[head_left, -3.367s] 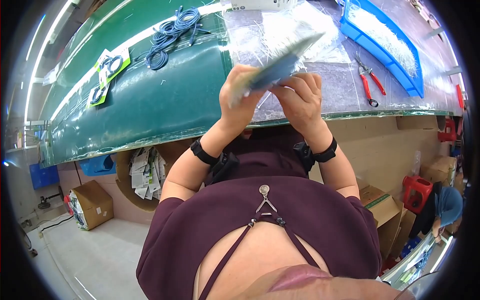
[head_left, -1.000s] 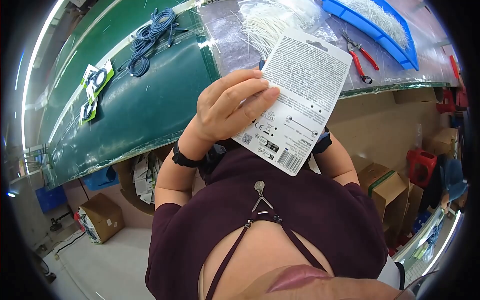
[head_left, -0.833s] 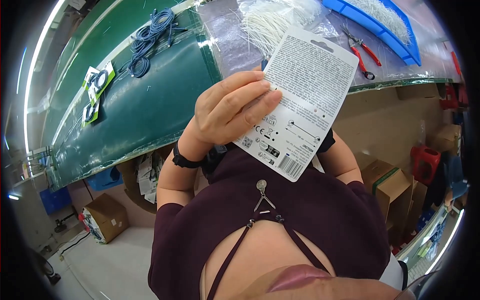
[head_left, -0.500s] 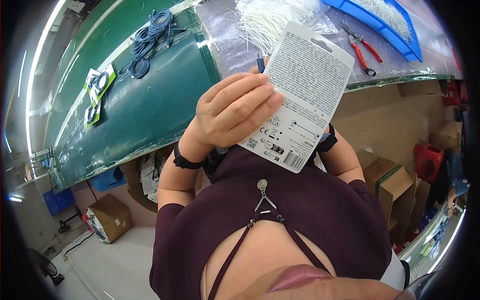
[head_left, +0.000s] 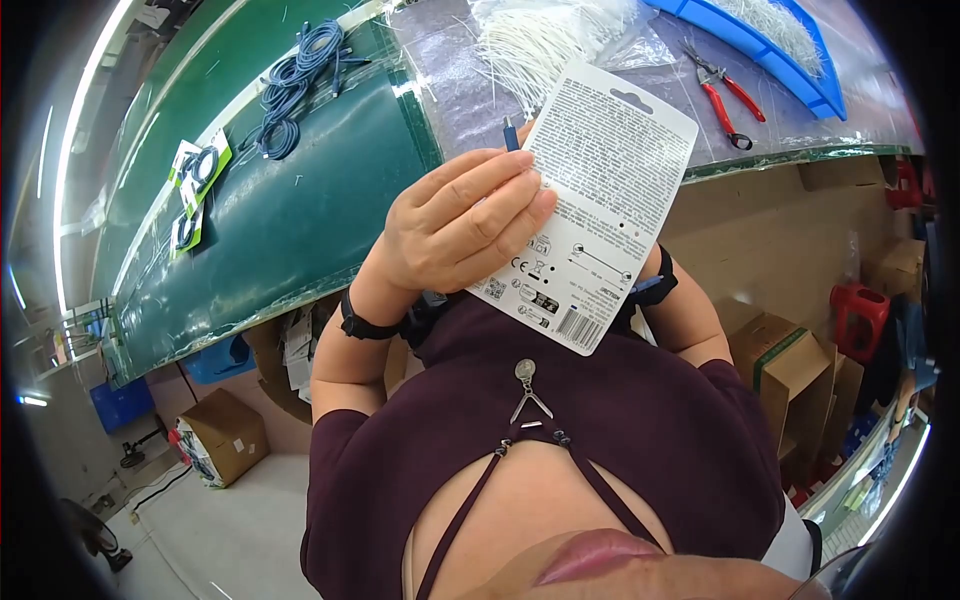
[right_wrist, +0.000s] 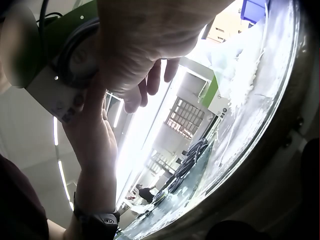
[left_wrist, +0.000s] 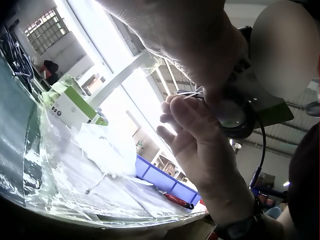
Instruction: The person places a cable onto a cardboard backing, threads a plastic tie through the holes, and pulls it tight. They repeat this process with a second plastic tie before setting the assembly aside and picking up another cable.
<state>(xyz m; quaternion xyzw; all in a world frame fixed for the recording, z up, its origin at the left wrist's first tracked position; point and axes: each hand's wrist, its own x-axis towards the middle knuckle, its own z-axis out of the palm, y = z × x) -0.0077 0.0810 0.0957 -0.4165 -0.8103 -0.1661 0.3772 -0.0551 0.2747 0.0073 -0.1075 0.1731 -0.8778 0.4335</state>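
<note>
My left hand [head_left: 465, 220] grips the left side of a white printed packaging card [head_left: 615, 175], its text and barcode side facing up toward me. A navy cable plug [head_left: 511, 133] pokes out above those fingers. On the card's other face, in the left wrist view, a coil of dark cable [left_wrist: 240, 125] lies against white and green print. My right hand [left_wrist: 207, 142] is behind the card, mostly hidden in the head view. Its fingertips meet at a thin white plastic tie [left_wrist: 191, 93], close beside the left hand.
A pile of white ties [head_left: 530, 50] lies on the bench beyond the card, beside red-handled cutters [head_left: 728, 95] and a blue tray [head_left: 765, 55] of clippings. Bundled cables [head_left: 300, 85] and green-white carded cables [head_left: 198, 180] lie at left. The bench's front edge [head_left: 260, 310] runs below.
The card, earlier edge-on and blurred between both hands, now shows its printed back. Over the last half second it tilts slightly and shifts left, and more of the navy plug shows.
</note>
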